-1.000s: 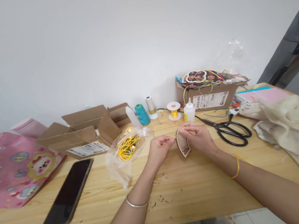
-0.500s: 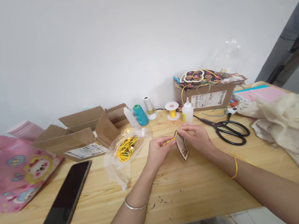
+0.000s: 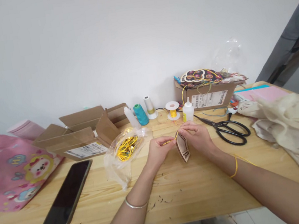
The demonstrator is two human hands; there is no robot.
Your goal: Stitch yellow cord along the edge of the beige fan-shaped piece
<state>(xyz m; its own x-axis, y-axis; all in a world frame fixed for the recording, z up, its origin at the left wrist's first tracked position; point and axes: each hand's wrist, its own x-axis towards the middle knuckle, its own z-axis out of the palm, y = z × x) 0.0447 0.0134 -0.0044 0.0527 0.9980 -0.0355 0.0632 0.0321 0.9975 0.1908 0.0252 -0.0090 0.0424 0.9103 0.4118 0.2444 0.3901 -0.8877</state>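
My left hand point(image 3: 157, 151) is closed in a pinch on a thin yellow cord point(image 3: 170, 140) that runs to a small brown cut-out wooden piece point(image 3: 183, 148). My right hand point(image 3: 198, 137) grips the top of that wooden piece and holds it on edge just above the wooden table point(image 3: 178, 193). The two hands are close together at the table's middle. A yellow cord loops round my right wrist.
A clear bag of yellow cord point(image 3: 125, 148) lies left of my hands, a black phone point(image 3: 67, 193) further left. Black scissors point(image 3: 229, 128) lie to the right. At the back stand thread spools point(image 3: 141, 114), a glue bottle point(image 3: 188, 110) and cardboard boxes point(image 3: 81, 135). Cream fabric point(image 3: 294, 124) covers the right end.
My left hand has drawn the yellow cord slightly out to the left. The wooden piece has tilted a little in my right hand.
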